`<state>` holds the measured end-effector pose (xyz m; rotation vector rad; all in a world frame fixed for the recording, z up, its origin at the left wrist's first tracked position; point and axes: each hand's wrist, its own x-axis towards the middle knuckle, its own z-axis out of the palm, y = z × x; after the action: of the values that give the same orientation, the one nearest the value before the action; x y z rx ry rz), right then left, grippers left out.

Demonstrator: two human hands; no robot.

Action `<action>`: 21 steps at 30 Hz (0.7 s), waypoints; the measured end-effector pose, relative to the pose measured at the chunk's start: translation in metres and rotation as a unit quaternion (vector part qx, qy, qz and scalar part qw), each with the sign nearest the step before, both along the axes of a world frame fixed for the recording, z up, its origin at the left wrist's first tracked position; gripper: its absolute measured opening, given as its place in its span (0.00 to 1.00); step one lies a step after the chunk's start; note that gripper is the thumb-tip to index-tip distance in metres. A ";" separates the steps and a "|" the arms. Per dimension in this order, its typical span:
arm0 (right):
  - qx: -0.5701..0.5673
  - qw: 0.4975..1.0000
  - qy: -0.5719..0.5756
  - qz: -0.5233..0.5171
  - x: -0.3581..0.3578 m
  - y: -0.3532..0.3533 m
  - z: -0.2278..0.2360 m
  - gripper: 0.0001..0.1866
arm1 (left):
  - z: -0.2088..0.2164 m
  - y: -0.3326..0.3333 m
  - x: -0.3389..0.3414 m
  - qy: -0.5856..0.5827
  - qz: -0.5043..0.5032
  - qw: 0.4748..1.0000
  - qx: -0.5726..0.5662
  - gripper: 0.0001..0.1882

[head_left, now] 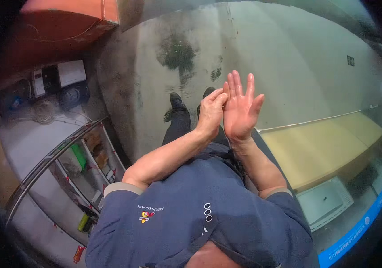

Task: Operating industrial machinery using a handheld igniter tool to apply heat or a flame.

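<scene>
In front of my body, my right hand [240,109] is turned palm up, its fingers stretched out and its thumb apart to the right. Its palm looks wet or shiny. My left hand [212,111] is closed on the little-finger side of the right hand, seemingly pinching the little finger. Whether anything small lies between the left fingertips is hidden. Both forearms are bare below the short sleeves of a dark blue shirt [186,196].
Below my hands is a grey floor [155,102] with a dark wet patch [176,56] and footprints. A metal rack [83,152] stands left, near white and black boxes [71,73]. A pale yellow panel [320,149] and a white tray-like box [323,201] lie right. An orange-red structure [66,18] is far left.
</scene>
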<state>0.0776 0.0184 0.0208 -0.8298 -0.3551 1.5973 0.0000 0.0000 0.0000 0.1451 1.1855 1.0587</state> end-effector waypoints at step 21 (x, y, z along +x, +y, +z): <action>0.036 0.999 -0.012 0.029 0.007 0.022 0.007 0.54 | 0.011 0.034 0.005 0.073 -0.016 0.997 0.026 0.11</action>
<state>0.0850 0.0404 0.0276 -0.7899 -0.4537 1.6196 0.0053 0.0344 0.0106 0.2850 1.2829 1.0649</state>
